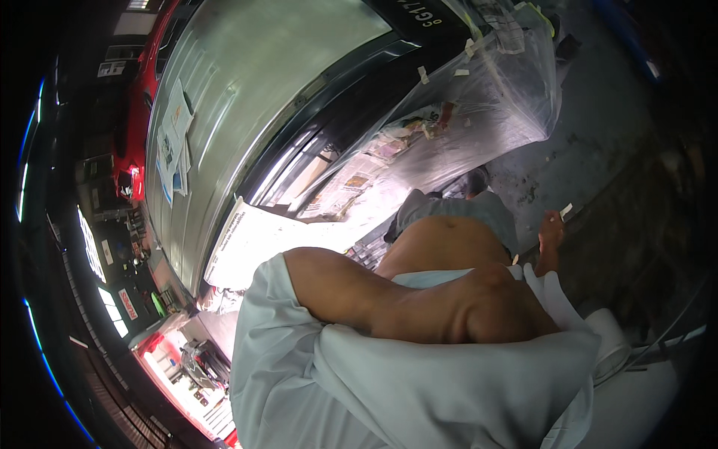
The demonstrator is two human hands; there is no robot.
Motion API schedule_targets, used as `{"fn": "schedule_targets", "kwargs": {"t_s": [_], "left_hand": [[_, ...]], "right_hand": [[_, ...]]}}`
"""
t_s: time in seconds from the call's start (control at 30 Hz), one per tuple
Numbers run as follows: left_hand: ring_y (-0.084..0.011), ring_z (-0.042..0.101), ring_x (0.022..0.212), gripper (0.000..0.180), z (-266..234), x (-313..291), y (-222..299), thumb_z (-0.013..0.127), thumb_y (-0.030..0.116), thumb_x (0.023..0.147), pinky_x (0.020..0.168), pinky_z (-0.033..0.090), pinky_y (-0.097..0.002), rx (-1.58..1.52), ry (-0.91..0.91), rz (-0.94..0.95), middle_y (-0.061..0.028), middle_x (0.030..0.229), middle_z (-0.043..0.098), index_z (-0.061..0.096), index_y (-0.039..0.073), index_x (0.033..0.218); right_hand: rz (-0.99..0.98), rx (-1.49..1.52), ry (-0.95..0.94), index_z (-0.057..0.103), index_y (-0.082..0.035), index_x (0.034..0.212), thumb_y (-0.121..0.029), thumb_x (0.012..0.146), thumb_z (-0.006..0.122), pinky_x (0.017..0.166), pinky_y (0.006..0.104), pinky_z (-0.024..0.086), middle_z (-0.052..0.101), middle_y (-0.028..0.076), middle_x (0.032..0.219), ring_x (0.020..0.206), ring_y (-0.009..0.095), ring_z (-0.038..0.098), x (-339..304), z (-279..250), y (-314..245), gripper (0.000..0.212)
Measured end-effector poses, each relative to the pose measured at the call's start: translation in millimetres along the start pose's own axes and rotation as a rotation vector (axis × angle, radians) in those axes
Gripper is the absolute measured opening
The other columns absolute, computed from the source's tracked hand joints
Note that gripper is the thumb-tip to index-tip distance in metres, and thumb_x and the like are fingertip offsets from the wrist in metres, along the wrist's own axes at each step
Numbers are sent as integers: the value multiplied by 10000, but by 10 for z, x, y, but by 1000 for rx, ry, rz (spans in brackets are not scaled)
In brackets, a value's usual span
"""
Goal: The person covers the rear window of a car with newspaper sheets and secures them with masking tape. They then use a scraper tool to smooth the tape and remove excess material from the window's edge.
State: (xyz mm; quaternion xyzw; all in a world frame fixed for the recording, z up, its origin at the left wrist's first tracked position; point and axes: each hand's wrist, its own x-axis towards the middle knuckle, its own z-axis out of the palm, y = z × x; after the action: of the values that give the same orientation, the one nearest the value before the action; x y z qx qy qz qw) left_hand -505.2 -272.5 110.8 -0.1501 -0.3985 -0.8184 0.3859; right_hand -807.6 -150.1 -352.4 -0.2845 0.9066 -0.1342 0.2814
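A pale grey-blue shirt (449, 374), pulled up and bunched, fills the lower part of the view and leaves my belly bare. My left arm comes out of its sleeve and crosses in front of me. At the end of that arm my left hand (501, 303) is bent into the lifted cloth, closed on it, with most of its fingers hidden. Farther right my right hand (551, 230) is closed around a small pale strip (567, 211), perhaps tape; its tip sticks out past the fingers. Grey shorts (467, 213) show beyond my belly.
A car with a dull grey-green roof (277, 75) stands ahead. Newspaper (176, 138) lies on it, and taped clear plastic sheeting (516, 93) drapes its side. A red car (134, 127) stands farther left. A bright bay (194, 374) shows at lower left, concrete floor (591, 127) at right.
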Motion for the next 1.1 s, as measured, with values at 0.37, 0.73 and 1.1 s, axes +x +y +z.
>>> {"fn": "schedule_targets", "kwargs": {"t_s": [0.37,0.73,1.1], "left_hand": [[-332,599,646,141,-186,774,-470,592,65,896,553,482,-401,187,197,59,-188,772,598,557,-34,802],[-356,572,600,199,-396,1139,-494,571,51,907,521,460,-423,420,367,177,-188,712,559,513,-38,738],[-301,645,613,234,-347,1458,-178,746,237,912,734,537,-325,1133,563,-399,-141,727,686,706,41,790]], "right_hand": [[104,80,-192,725,-76,1138,-259,932,669,955,487,518,718,185,1154,1096,389,673,898,405,804,281],[-26,151,-275,714,-48,1078,-225,890,649,939,479,517,721,195,1105,1061,392,678,1272,632,512,265],[-147,85,-334,733,-80,1065,-228,903,662,929,466,526,724,181,1109,1067,382,682,1557,938,79,230]]}}
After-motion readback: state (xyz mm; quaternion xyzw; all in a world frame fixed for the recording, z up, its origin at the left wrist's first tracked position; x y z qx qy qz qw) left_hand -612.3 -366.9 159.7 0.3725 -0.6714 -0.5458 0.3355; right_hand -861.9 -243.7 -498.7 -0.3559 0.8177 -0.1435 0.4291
